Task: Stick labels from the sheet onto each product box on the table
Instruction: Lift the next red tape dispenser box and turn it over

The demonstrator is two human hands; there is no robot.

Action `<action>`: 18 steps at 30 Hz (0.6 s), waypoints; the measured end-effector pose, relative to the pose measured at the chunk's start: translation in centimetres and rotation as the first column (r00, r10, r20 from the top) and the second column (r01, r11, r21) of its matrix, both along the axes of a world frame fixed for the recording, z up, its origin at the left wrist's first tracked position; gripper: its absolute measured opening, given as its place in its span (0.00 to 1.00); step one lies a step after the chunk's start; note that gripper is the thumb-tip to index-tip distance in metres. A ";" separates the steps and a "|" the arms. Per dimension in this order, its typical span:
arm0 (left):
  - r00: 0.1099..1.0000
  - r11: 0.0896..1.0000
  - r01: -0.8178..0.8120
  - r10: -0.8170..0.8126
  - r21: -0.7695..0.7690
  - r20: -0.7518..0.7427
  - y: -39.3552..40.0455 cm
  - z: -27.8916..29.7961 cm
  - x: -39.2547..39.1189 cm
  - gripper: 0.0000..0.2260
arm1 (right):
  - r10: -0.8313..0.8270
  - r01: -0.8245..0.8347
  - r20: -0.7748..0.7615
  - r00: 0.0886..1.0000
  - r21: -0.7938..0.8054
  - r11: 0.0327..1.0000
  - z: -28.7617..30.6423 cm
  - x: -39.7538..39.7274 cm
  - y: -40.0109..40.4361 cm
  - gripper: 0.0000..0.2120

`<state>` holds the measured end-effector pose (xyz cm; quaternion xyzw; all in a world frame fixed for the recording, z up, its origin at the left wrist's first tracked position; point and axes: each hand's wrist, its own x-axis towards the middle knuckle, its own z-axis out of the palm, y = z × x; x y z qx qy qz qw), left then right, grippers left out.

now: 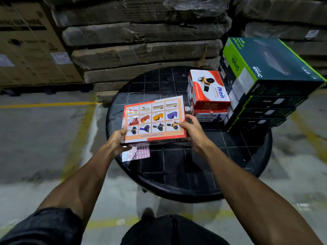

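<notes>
Both hands hold a flat red and orange product box above the round black table, its printed grid of product pictures facing up. My left hand grips its near left corner, thumb on top. My right hand grips its near right corner, fingers curled over the edge. Just beneath the box, on the table's left part, lies the label sheet, white with rows of red-bordered labels, partly hidden by the box and my left hand.
Two red and white Ikon boxes are stacked at the table's far right. Beside them stands a stack of dark teal and green Omada boxes. Wrapped cardboard stacks rise behind the table. Grey floor with yellow lines lies to the left.
</notes>
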<state>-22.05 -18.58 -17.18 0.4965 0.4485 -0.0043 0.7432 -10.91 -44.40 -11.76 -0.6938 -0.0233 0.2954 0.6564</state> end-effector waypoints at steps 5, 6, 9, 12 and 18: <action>0.998 0.998 -0.066 0.065 -0.018 -0.022 0.1 -0.3 0.2 0.15 | 0.004 -0.009 0.072 0.997 0.060 0.998 1.6 -0.3 1.0 0.27; 0.997 0.998 -0.068 0.068 -0.013 -0.021 0.0 -0.2 0.2 0.15 | 0.005 -0.011 0.086 0.996 0.070 0.998 1.9 -0.4 1.2 0.28; 0.998 0.998 -0.059 0.060 0.022 -0.031 -0.2 0.0 0.3 0.14 | 0.007 -0.017 0.147 0.989 0.064 0.998 2.3 -0.9 1.6 0.31; 0.997 0.996 -0.064 0.066 0.055 -0.032 -0.1 0.2 0.2 0.14 | -0.001 -0.009 0.167 0.986 0.059 0.998 2.6 -1.3 1.8 0.32; 0.998 0.993 -0.052 0.050 0.103 0.023 0.6 1.1 -0.1 0.12 | -0.028 0.026 0.088 0.996 0.021 0.999 1.8 -0.6 1.1 0.24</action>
